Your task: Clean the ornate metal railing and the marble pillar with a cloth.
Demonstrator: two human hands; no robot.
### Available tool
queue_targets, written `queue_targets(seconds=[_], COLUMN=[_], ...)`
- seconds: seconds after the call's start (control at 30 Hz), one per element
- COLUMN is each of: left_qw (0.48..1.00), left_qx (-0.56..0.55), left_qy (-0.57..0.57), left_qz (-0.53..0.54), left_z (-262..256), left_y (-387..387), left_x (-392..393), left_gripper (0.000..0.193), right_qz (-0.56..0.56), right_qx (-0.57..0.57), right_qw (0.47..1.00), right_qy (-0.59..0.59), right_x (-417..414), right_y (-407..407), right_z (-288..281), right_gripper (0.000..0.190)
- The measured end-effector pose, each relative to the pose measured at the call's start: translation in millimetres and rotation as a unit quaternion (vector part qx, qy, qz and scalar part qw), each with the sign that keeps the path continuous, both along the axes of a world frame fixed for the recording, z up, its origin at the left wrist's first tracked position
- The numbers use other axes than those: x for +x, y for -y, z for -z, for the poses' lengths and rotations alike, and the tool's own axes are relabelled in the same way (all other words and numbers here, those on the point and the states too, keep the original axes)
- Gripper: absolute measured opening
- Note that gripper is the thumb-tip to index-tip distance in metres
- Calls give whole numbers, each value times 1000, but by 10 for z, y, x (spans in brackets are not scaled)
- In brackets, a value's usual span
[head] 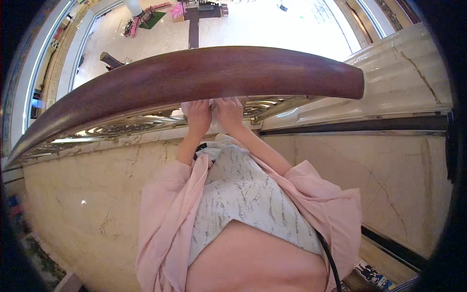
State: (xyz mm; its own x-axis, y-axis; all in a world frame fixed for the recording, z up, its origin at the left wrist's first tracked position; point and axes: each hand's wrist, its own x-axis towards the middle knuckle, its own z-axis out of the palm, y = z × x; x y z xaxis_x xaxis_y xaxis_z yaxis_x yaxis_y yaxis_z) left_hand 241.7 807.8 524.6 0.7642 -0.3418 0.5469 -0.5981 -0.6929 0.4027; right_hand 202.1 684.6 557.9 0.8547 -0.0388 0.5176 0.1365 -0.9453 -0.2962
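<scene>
A thick reddish-brown wooden handrail (219, 71) crosses in front of me. Just under its near edge, my left hand (199, 116) and my right hand (230, 114) are side by side. Between them they hold a thin white cloth or tissue (217, 124), part of which shows left of my left hand. My fingertips are partly hidden under the rail. Behind my hands runs an ornate gold-coloured metal balustrade panel (140, 124), and more of its scrollwork appears to the right of them.
Polished marble flooring (84, 193) spreads on my left. A pale marble column base (394, 84) stands at the rail's right end, above a dark band (350, 129). Beyond the rail, a bright hall floor (146, 43) lies far below, with a pink decoration (178, 11).
</scene>
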Motion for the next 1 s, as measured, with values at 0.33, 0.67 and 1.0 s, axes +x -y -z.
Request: queue_targets(seconds=[0.33, 0.67, 1.0], left_qw=[977, 950, 951], left_qx=[-10, 111, 165], left_qy=[63, -48, 210], left_qz=[205, 289, 157], left_z=[-91, -124, 49], left_y=[1362, 1816, 182], left_x=[-125, -312, 15], left_gripper=[36, 38, 42], right_qz=[113, 248, 19], right_qx=[-33, 28, 53], right_qw=[993, 968, 998], right_qy=[30, 17, 17], right_x=[-534, -707, -383], right_y=[1349, 1746, 389], right_z=[8, 318, 236], right_gripper=[27, 41, 44])
